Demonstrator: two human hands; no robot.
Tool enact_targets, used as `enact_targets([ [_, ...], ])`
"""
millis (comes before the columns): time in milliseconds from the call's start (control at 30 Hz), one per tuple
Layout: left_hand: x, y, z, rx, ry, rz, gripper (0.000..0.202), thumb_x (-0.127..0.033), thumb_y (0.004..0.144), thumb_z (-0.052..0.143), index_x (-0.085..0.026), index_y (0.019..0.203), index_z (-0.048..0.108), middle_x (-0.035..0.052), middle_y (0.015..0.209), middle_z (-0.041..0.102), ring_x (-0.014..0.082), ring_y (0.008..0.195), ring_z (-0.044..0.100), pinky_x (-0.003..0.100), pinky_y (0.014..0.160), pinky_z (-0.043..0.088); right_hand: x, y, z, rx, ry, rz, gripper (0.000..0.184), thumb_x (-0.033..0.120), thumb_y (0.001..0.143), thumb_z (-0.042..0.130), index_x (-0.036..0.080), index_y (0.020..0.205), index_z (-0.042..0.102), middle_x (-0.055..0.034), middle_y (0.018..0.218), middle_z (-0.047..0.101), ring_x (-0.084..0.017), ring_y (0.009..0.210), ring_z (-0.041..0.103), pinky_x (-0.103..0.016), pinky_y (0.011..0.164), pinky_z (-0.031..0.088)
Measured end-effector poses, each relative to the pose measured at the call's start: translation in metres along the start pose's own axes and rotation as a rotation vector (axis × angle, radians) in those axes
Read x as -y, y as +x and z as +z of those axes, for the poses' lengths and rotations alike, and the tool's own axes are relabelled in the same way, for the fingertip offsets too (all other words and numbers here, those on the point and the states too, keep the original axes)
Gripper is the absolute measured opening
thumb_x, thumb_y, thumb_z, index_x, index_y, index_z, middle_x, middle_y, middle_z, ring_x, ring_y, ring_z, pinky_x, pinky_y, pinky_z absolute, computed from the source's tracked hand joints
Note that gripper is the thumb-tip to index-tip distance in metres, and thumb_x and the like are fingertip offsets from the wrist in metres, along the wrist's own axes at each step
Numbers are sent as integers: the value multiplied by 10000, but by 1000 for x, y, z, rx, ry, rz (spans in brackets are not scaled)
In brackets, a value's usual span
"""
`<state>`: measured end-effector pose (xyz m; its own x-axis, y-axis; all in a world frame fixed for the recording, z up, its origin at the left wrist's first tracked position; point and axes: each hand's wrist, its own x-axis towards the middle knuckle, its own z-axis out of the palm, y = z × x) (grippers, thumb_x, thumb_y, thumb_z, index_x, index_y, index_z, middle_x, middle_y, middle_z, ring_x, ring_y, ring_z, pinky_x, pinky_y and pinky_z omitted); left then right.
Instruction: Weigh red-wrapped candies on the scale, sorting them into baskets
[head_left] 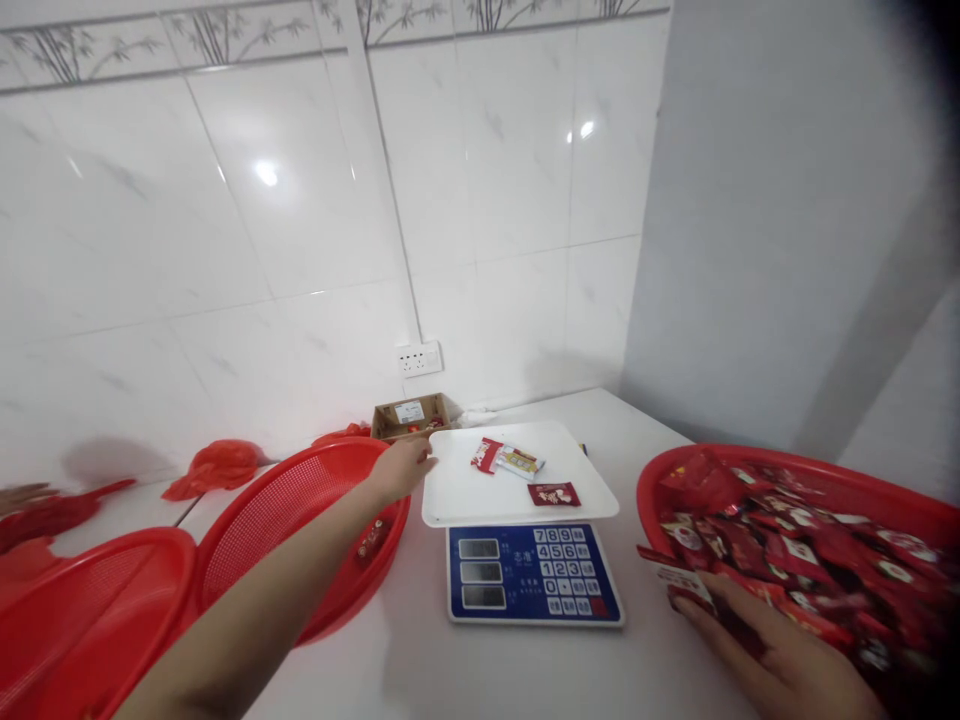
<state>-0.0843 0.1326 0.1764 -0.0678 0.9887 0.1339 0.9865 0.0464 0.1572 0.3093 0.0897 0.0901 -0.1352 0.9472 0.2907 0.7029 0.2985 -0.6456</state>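
My left hand [403, 466] reaches forward to the left edge of the white scale tray [450, 490], its fingers curled; whether anything is in them is hidden. Three candy packets lie on the tray: a red one [486, 455], a pale one [520, 462] and a dark red one [553, 494]. The scale has a blue keypad front [532, 573]. My right hand [757, 630] rests at the near rim of a red basket full of red candy packets [802, 550], fingers stretched among the packets, one packet [675, 578] at its fingertips.
Two red mesh baskets sit at the left [292, 510] [82, 610], one holding a single candy [373, 540]. A small cardboard box [412, 415] stands by the wall under a socket [418, 358]. Red plastic bags [217, 465] lie at the far left, near another person's hand [22, 495].
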Motion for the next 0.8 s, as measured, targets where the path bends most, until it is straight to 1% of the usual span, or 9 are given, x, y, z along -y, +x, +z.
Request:
enact_targets([
  [100, -33, 25, 21, 29, -48, 59, 281, -336, 858, 502, -166, 1078, 547, 70, 1094, 580, 190, 944, 574, 409, 817, 473, 11, 0, -5, 5, 28, 12, 404, 563, 724, 486, 287, 958, 666, -6, 977, 702, -243, 897, 650, -319, 733, 546],
  [167, -51, 40, 34, 37, -65, 57, 296, -330, 855, 508, -169, 1102, 535, 76, 1136, 560, 205, 985, 559, 428, 838, 463, 16, 0, -7, 17, 36, 18, 423, 575, 720, 480, 284, 964, 666, -15, 993, 697, -250, 908, 645, -342, 747, 539],
  [233, -64, 52, 45, 49, -81, 33, 303, -318, 850, 519, -166, 1112, 528, 78, 1146, 552, 211, 992, 556, 433, 836, 465, 17, -1, -8, 20, 38, 19, 434, 579, 720, 479, 277, 971, 664, -28, 1005, 693, -255, 922, 639, -360, 776, 526],
  [333, -73, 64, 55, 61, -124, -12, 311, -308, 845, 530, -166, 1121, 521, 78, 1145, 550, 209, 980, 562, 424, 819, 476, 15, -2, -8, 42, 46, 5, 419, 558, 740, 482, 274, 997, 651, -30, 1032, 682, -248, 952, 625, -361, 815, 504],
  [467, -72, 66, 57, 63, -217, -59, 312, -305, 849, 526, -159, 1124, 514, 74, 1105, 566, 191, 919, 583, 393, 769, 501, 13, -3, -7, 62, 49, 4, 405, 539, 761, 474, 274, 1023, 633, -22, 1052, 673, -236, 981, 610, -354, 845, 484],
  [567, -61, 57, 47, 66, -270, -74, 312, -303, 855, 518, -159, 1131, 508, 69, 1074, 577, 174, 869, 596, 366, 727, 516, 17, -3, -9, 62, 49, 0, 394, 534, 764, 475, 271, 1009, 636, -23, 1033, 680, -234, 967, 616, -342, 833, 491],
  [633, -48, 46, 33, 61, -279, -79, 309, -301, 859, 511, -166, 1137, 505, 69, 1077, 577, 169, 862, 597, 356, 720, 519, 20, -3, -11, 64, 54, -11, 383, 524, 765, 477, 270, 1001, 640, -25, 1016, 686, -235, 942, 627, -331, 799, 507],
  [700, -29, 33, 11, 56, -259, -91, 306, -299, 864, 502, -171, 1142, 501, 69, 1082, 576, 165, 857, 598, 348, 714, 521, 23, -4, -12, 62, 55, -24, 370, 509, 770, 479, 272, 1003, 641, -27, 998, 692, -236, 922, 636, -323, 772, 518],
  [800, 7, 8, -27, 76, -164, -137, 296, -305, 864, 501, -154, 1119, 512, 58, 1023, 595, 152, 801, 606, 329, 677, 524, 22, -4, -11, 51, 39, -43, 348, 486, 778, 481, 276, 1004, 642, -33, 976, 697, -236, 896, 643, -322, 759, 522],
])
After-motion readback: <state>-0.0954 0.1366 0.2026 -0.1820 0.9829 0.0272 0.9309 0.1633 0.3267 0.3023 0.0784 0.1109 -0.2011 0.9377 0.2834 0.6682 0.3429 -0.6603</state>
